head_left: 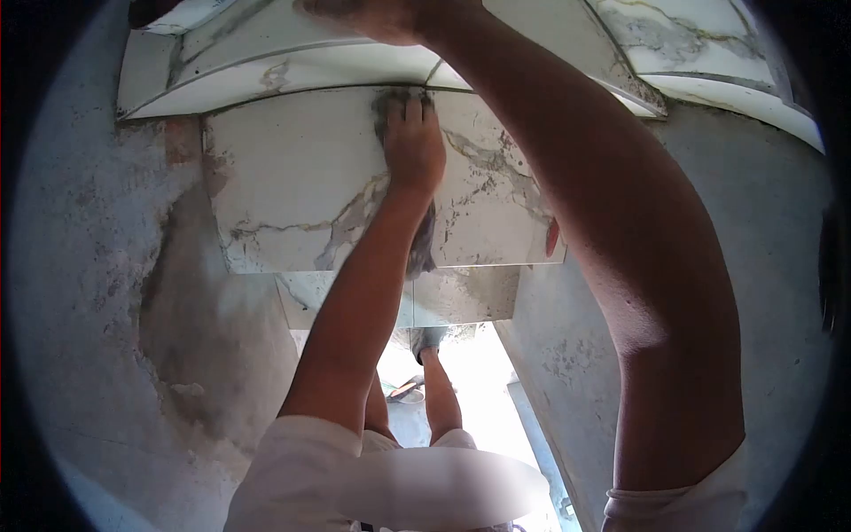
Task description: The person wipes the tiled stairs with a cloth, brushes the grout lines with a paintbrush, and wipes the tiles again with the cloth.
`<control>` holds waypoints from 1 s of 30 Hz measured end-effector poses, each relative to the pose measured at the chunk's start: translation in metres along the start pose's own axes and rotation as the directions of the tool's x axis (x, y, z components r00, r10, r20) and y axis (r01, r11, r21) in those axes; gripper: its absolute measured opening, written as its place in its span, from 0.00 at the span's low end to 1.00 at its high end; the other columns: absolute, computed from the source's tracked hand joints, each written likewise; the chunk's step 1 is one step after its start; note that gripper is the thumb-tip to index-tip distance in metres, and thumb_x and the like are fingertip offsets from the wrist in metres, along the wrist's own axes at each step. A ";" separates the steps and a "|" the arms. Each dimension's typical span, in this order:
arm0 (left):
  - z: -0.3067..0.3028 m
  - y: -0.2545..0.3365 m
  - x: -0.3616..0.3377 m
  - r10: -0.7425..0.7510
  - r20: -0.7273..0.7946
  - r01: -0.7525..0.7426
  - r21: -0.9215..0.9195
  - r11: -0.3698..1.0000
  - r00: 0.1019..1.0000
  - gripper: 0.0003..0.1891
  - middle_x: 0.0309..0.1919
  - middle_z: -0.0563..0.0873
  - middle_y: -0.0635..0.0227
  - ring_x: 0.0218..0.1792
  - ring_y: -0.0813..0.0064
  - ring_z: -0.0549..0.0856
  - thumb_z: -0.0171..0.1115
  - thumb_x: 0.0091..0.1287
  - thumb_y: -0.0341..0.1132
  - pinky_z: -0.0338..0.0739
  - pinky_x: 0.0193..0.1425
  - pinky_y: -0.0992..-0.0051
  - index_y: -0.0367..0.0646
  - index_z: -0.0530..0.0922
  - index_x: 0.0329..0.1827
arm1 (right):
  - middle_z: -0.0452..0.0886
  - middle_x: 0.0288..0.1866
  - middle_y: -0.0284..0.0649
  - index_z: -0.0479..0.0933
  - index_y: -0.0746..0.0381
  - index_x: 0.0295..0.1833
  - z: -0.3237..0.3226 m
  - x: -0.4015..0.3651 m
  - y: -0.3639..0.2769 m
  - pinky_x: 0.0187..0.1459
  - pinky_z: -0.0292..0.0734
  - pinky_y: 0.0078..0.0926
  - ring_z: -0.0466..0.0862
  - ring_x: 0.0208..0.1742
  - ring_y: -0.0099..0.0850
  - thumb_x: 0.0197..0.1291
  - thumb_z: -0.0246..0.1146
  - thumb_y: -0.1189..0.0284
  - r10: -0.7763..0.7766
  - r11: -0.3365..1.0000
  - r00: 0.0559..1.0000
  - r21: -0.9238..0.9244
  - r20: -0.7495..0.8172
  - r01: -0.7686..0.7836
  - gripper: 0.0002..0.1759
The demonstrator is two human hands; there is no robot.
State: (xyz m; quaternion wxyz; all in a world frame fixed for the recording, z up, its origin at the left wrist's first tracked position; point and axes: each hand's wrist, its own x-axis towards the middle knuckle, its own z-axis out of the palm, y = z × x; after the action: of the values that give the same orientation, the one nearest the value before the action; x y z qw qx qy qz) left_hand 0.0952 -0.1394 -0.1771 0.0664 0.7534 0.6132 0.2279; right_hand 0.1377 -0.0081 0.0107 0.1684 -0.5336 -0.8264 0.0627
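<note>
My left hand (pixel 415 146) presses down on a marble-patterned stair tile (pixel 284 168), close to the foot of the riser above. Under and beside its fingers is a dark, wet-looking cloth (pixel 385 113), bunched against the surface. More dark cloth (pixel 422 248) shows behind my left wrist, by the joint at the tile's front edge. Higher up, my right hand (pixel 368 16) lies along the upper step (pixel 257 44) with its fingers stretched to the left, cut by the top of the view. Grey smears and specks mark the tile right of my left hand.
Rough, patchy plaster walls (pixel 80 230) flank the steps on both sides. A small reddish piece (pixel 551 238) is at the tile's right edge. Below is a lower tiled step (pixel 470 293). Legs and a round container (pixel 409 395) show beneath, beside bright light.
</note>
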 end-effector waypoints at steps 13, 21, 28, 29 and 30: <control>-0.007 -0.006 0.001 -0.006 0.019 0.006 0.039 0.999 1.000 0.08 0.43 0.78 0.58 0.43 0.54 0.77 0.60 0.53 0.27 0.77 0.48 0.61 0.40 0.80 0.37 | 0.61 0.75 0.50 0.67 0.59 0.71 -0.001 0.005 -0.003 0.74 0.55 0.44 0.59 0.76 0.44 0.62 0.57 0.44 0.005 1.000 1.000 0.009 0.023 -0.005 0.39; -0.035 0.007 -0.105 0.052 0.133 -0.053 0.004 0.999 0.990 0.22 0.51 0.77 0.52 0.53 0.49 0.76 0.61 0.51 0.22 0.74 0.58 0.56 0.39 0.80 0.52 | 0.60 0.76 0.49 0.67 0.59 0.71 -0.015 -0.001 -0.003 0.74 0.55 0.44 0.58 0.76 0.43 0.61 0.58 0.44 0.026 0.999 0.996 0.042 0.084 -0.030 0.39; -0.062 0.012 -0.197 -0.009 0.288 0.047 -0.126 0.991 0.958 0.24 0.50 0.76 0.52 0.50 0.48 0.75 0.64 0.48 0.23 0.74 0.54 0.54 0.39 0.79 0.53 | 0.60 0.76 0.49 0.66 0.58 0.71 -0.005 0.003 -0.002 0.74 0.55 0.44 0.58 0.76 0.43 0.62 0.57 0.44 0.008 1.000 1.000 0.010 0.019 -0.008 0.40; -0.055 0.011 -0.177 0.000 0.257 0.032 -0.122 0.992 0.966 0.23 0.49 0.76 0.52 0.50 0.48 0.75 0.64 0.48 0.23 0.74 0.54 0.54 0.40 0.80 0.52 | 0.59 0.76 0.49 0.66 0.58 0.72 -0.003 0.002 -0.001 0.74 0.55 0.44 0.58 0.76 0.43 0.62 0.57 0.43 0.009 1.000 1.000 -0.003 0.015 -0.009 0.40; -0.044 0.008 -0.152 0.032 0.215 -0.014 -0.086 0.996 0.976 0.22 0.49 0.76 0.52 0.51 0.48 0.75 0.64 0.48 0.24 0.74 0.54 0.54 0.40 0.80 0.51 | 0.59 0.76 0.49 0.65 0.58 0.72 -0.001 0.000 -0.001 0.74 0.54 0.44 0.58 0.76 0.43 0.62 0.56 0.43 0.012 1.000 1.000 -0.013 0.011 -0.012 0.40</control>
State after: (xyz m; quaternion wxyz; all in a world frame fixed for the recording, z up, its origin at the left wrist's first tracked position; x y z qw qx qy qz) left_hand 0.0618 -0.2946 -0.1747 0.1618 0.7774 0.5833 0.1711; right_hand 0.1372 -0.0086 0.0122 0.1600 -0.5395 -0.8244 0.0612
